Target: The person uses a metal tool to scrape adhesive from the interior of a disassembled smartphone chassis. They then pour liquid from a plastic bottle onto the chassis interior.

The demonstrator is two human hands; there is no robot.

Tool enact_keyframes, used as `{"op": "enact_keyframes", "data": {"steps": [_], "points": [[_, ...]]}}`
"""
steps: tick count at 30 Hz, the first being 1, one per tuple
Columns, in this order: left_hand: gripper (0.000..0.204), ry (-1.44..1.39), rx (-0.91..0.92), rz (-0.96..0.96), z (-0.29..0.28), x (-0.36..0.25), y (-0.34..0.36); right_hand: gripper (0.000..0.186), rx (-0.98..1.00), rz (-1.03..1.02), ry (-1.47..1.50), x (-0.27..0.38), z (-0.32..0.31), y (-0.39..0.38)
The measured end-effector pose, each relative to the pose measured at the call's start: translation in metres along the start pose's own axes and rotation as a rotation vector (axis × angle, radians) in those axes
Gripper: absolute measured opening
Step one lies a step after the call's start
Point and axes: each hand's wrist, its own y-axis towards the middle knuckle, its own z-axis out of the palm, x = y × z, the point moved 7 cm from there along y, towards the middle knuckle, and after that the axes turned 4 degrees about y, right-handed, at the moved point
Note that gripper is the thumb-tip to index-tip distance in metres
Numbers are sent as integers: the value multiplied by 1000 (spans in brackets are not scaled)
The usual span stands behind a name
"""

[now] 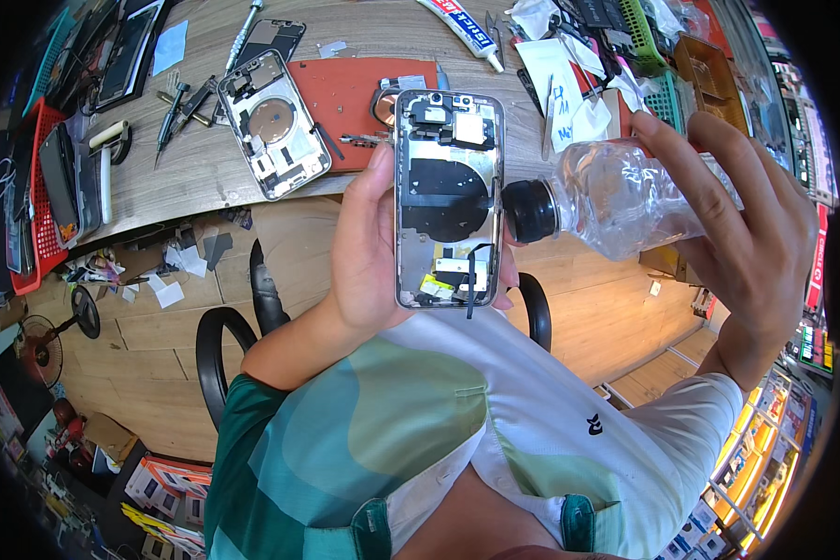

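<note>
My left hand [357, 271] is closed round an opened phone housing [441, 196], its thumb on the left edge and fingertips showing at the right edge. The inside of the housing faces up, with a round dark patch in the middle and a dark flex strip [472, 280] sticking out near the bottom. In my right hand [754, 215] lies a clear plastic bottle [616, 199], tipped onto its side. Its black cap [530, 212] points left and is right beside the housing's right edge; whether they touch I cannot tell. The palm side of my right hand is hidden.
Another opened phone housing [273, 123] lies on the wooden bench beside a red mat [345, 79]. Screwdrivers [171, 117] are at its left. A glue tube [464, 30], papers [551, 84] and a green basket [667, 98] stand farther right. A red basket [42, 201] sits at the left edge.
</note>
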Motion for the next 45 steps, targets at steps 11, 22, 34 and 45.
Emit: {"op": "enact_keyframes", "data": {"steps": [11, 22, 34, 45], "points": [[78, -10, -8, 4, 1, 1, -1, 90, 30, -14, -48, -1, 0, -5], [81, 1, -3, 5, 2, 0, 0, 91, 46, -10, -43, -1, -2, -6], [79, -9, -3, -3, 4, 0, -1, 90, 32, -7, -11, -1, -3, -6], [81, -30, 14, -7, 4, 2, -1, 89, 24, 8, -19, -2, -3, -8]]}}
